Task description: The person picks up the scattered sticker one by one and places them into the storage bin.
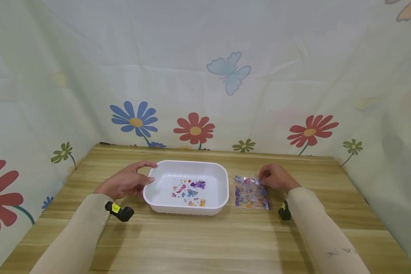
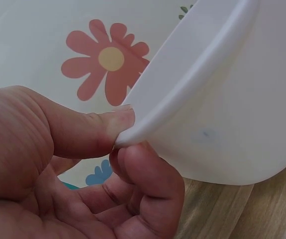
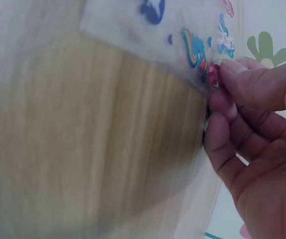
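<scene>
Behind wood-grain bench (image 1: 191,243): pale flower-printed cloth (image 1: 157,45). On bench: rounded-rectangular white plastic tub (image 1: 188,209), pinched at rim by left hand (image 1: 125,180). Probably light, stiff, smooth; best held by rim. Just right: flat, clear, colourfully patterned plastic packet (image 1: 249,196), pinched at edge by right hand (image 1: 277,177). Likely light, limp, slippery; best held there.

On the tabletop (image 1: 205,243), the basin (image 1: 186,209) (small figures (image 1: 192,193) inside) stands left of the packet (image 1: 251,193), with the curtain (image 1: 171,68) behind both.
</scene>
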`<state>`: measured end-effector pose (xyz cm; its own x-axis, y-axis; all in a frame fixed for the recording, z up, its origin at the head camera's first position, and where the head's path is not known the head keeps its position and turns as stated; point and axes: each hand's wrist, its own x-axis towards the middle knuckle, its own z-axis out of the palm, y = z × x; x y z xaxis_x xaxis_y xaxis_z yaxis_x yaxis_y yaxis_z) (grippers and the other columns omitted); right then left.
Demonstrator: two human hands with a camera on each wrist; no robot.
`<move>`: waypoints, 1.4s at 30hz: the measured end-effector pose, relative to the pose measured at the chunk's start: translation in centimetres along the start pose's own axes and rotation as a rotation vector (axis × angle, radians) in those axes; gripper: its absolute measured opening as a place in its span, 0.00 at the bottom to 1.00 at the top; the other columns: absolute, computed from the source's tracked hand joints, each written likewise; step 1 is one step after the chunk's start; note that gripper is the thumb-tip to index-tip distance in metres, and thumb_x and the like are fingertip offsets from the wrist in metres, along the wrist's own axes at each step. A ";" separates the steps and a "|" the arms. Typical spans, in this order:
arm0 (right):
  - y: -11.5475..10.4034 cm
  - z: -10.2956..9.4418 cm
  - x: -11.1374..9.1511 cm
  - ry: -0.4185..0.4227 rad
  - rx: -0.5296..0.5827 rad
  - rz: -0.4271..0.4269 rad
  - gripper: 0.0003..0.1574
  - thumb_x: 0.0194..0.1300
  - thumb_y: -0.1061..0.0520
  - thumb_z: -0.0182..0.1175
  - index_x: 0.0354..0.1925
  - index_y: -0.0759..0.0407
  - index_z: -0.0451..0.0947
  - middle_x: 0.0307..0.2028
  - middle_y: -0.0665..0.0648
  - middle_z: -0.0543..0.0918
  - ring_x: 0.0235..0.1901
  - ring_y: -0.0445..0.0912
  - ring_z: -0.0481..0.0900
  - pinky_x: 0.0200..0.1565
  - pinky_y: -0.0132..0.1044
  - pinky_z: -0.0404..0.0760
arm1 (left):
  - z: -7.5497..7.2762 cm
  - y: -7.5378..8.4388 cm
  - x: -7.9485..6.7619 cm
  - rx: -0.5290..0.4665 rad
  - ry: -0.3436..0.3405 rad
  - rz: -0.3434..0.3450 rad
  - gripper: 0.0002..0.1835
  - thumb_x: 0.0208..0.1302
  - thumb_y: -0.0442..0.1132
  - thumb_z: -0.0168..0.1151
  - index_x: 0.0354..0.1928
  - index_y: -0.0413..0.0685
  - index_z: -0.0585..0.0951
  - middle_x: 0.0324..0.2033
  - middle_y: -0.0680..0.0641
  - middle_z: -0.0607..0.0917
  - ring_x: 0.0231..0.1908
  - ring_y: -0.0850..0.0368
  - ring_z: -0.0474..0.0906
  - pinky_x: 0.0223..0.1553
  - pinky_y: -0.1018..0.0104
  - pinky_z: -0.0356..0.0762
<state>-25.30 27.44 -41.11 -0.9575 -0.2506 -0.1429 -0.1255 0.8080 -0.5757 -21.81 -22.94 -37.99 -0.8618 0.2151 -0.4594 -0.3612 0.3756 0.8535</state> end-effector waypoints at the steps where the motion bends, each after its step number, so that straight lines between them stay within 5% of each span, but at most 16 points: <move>1: 0.1 -0.1 0.0 0.008 -0.003 -0.005 0.08 0.64 0.69 0.64 0.41 0.63 0.85 0.39 0.61 0.86 0.39 0.49 0.81 0.44 0.43 0.82 | 0.0 0.0 0.0 0.001 0.000 0.000 0.36 0.73 0.36 0.64 0.78 0.57 0.62 0.59 0.36 0.75 0.36 0.49 0.77 0.35 0.64 0.77; 10: 0.6 -0.6 -0.4 0.060 -0.007 -0.034 0.13 0.65 0.68 0.64 0.47 0.62 0.88 0.46 0.63 0.89 0.45 0.52 0.84 0.53 0.51 0.83 | 0.1 0.2 -0.2 -0.007 -0.010 0.004 0.37 0.72 0.36 0.65 0.79 0.57 0.62 0.58 0.38 0.75 0.35 0.49 0.77 0.35 0.63 0.78; 20: 0.9 -1.5 -1.0 0.054 0.146 -0.001 0.16 0.67 0.69 0.64 0.53 0.66 0.86 0.44 0.63 0.89 0.39 0.49 0.84 0.45 0.41 0.86 | 0.1 0.3 -0.4 0.005 -0.006 -0.009 0.37 0.73 0.37 0.64 0.79 0.57 0.61 0.62 0.35 0.74 0.37 0.48 0.78 0.35 0.63 0.79; 42: 0.4 -3.0 -1.4 0.034 0.303 0.008 0.18 0.69 0.68 0.64 0.56 0.73 0.82 0.50 0.71 0.87 0.37 0.46 0.88 0.42 0.36 0.89 | 0.2 0.4 -0.3 -0.006 -0.005 -0.018 0.37 0.73 0.35 0.63 0.79 0.57 0.60 0.61 0.34 0.75 0.37 0.48 0.78 0.36 0.62 0.81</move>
<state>-24.84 29.69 -38.68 -0.9668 -0.2230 -0.1247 -0.0394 0.6124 -0.7895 -21.63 -22.67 -37.52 -0.8536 0.2126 -0.4756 -0.3786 0.3740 0.8466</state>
